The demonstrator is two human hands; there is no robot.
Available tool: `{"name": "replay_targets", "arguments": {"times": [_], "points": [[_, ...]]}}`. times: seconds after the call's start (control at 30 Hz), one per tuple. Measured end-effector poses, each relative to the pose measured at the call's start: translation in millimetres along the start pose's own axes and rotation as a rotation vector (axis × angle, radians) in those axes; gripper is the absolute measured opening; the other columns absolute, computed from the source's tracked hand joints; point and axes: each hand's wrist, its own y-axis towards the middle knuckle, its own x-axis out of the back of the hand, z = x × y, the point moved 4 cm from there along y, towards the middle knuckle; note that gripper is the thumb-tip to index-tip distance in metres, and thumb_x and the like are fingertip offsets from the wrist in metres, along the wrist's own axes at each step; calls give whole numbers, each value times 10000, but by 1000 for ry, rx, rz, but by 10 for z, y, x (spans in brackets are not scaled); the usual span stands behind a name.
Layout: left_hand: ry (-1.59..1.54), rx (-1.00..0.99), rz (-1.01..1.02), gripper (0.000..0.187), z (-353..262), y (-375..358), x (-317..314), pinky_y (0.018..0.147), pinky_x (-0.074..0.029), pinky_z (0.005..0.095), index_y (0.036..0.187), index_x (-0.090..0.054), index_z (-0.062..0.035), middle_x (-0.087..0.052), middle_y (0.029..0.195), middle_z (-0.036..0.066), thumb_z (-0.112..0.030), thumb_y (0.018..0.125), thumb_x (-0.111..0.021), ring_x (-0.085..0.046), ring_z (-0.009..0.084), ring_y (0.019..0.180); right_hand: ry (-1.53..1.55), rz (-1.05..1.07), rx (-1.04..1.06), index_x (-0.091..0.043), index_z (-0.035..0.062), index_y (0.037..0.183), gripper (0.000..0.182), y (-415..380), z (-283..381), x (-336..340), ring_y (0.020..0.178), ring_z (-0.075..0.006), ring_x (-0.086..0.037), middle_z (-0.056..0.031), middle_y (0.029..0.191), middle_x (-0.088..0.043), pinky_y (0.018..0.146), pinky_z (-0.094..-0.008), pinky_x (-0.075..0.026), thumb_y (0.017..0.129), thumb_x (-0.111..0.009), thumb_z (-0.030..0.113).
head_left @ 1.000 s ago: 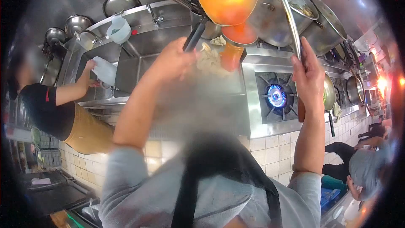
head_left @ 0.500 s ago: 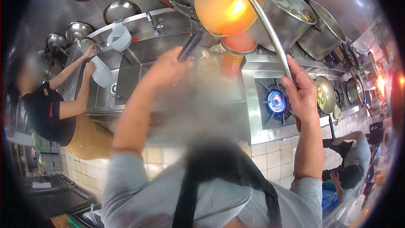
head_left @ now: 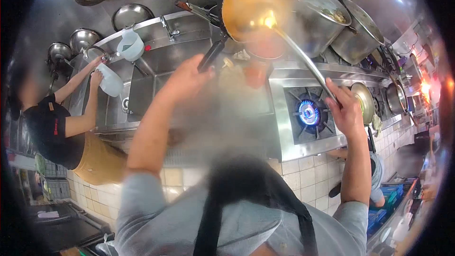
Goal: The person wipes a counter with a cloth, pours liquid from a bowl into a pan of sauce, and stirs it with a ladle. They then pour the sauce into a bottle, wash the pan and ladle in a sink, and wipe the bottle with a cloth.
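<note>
My left hand (head_left: 189,79) is closed round the black handle of a pan (head_left: 230,4), which is tilted high above an orange-red container (head_left: 265,50). Steam blurs the container and the pan's inside. With my right hand (head_left: 345,109) I grip the long metal handle of a ladle (head_left: 305,59); its bowl end is inside the pan, lost in a bright glare. Below and right of the pan, a lit gas burner (head_left: 309,113) shows a blue flame.
Large steel pots (head_left: 358,31) stand behind the stove, and a frying pan (head_left: 362,102) sits right of the burner. At the left, a person (head_left: 57,123) holds a white jug (head_left: 110,80) over the sink (head_left: 166,59). Another person (head_left: 377,175) is at the lower right.
The pan has tipped further, showing its dark rim. My right hand has moved slightly right and down with the ladle. The person at the lower right has shifted position.
</note>
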Motion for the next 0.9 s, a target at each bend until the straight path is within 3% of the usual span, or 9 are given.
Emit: {"name": "replay_targets", "arguments": {"times": [0.13,0.2,0.23,0.27,0.33,0.53,0.6,0.87,0.9], "points": [[60,76,1,264,139,-41,13,424,-354,278,1088,-533,-77,-512,638,-12,-211,883,-633,-448,80,470,-86,84,-69,-610,51,1250,436,-111,-194,82,669,-237,-564,-134,768,-556,628,-324,-462,820,-673,22],[-21,12,-20,325,128,-37,-60,372,-340,251,1129,-501,-16,-434,568,-18,-162,875,-640,-397,75,402,-27,-92,-108,-601,32,1258,413,-85,-329,77,684,-185,-573,-90,752,-585,629,-314,-464,849,-655,32],[-23,11,-20,325,145,-19,-88,372,-340,251,1129,-501,-16,-434,568,-18,-162,875,-640,-397,75,402,102,-149,-243,-594,15,1262,394,-94,-411,10,683,-134,-563,-57,801,-642,626,-295,-467,870,-637,27],[-1,-21,-31,334,156,7,-110,374,-339,251,1142,-502,-18,-429,560,-19,-161,874,-639,-399,77,403,102,-149,-242,-594,15,1262,394,-99,-367,-27,683,-134,-563,-57,801,-642,626,-295,-467,870,-637,27],[19,-52,-40,343,128,21,-143,376,-338,251,1155,-502,-19,-425,551,-20,-160,874,-639,-400,80,404,383,-74,-508,-591,16,1268,389,-181,-357,-151,674,-109,-547,-49,858,-660,621,-269,-461,881,-630,32],[66,-117,-72,309,191,33,-77,381,-339,264,1113,-503,-26,-431,547,-11,-171,875,-635,-408,85,417,253,46,-263,-614,-3,1221,422,-630,-231,-235,633,-99,-497,-67,755,-587,586,-250,-427,805,-685,-19],[-29,-20,-66,305,172,-12,-118,379,-335,265,1106,-503,-27,-437,545,-11,-173,874,-636,-408,83,419,92,16,-192,-616,8,1223,433,-612,-110,-218,638,-117,-506,-80,758,-582,589,-251,-423,799,-689,-28],[-133,-69,-88,279,358,-25,-55,370,-347,257,1063,-498,-32,-449,548,-14,-177,873,-641,-411,81,413,74,2,-145,-601,11,1254,449,-904,15,-231,617,-94,-475,-27,742,-555,560,-228,-397,814,-667,-47],[-154,-86,-96,268,400,-45,-47,367,-350,255,1040,-494,-35,-457,553,-12,-178,872,-645,-413,80,409,218,-44,-325,-585,17,1278,459,-1003,-66,-292,607,-72,-465,-4,753,-556,543,-212,-388,828,-652,-46]]}}
